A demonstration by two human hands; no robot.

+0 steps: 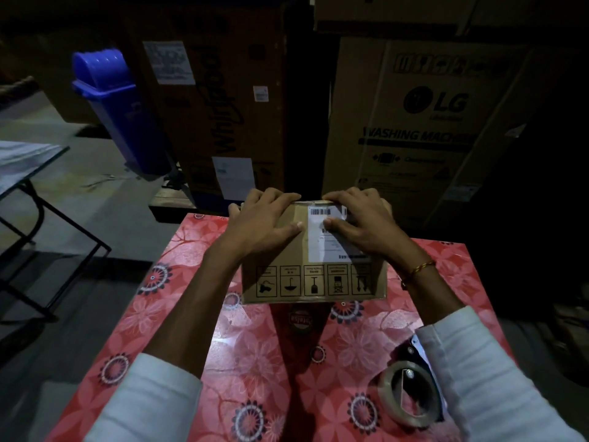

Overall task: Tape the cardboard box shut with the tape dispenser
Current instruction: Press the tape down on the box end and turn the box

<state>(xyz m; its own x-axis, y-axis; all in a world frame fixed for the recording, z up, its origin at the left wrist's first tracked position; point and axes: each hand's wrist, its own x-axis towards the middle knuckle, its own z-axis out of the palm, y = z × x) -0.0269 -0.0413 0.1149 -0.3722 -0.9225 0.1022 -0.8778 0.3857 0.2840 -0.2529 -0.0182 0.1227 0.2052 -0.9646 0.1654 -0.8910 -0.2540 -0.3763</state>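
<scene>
- Head view: a cardboard box [314, 250] is seen at the far end of a surface [248, 362] covered in a red floral cloth, with a white shipping label [328, 234] on its top and handling symbols printed along its near side.
- The left hand [264, 218] is laid over the left part of the box top, fingers reaching to the far edge and the thumb stretched toward the middle; the grip is open, fingers fairly straight and pressing down.
- The right hand [360, 218] is laid likewise on the right part, thumb on the label; its grip is also open and flat, holding nothing.
- The hands are judged to be placed so to press the top flat and steady the box before tape goes on; whether any tape already lies on the top cannot be told in the dim light.
- The tape dispenser [411, 393] is seen lying on the near right of the surface, just beside the right sleeve [497, 378], well apart from the box and untouched, likely set within reach of the right hand.
- Behind the surface, large appliance cartons [414, 122] are stacked, and a blue bin [118, 106] stands at the left.
</scene>
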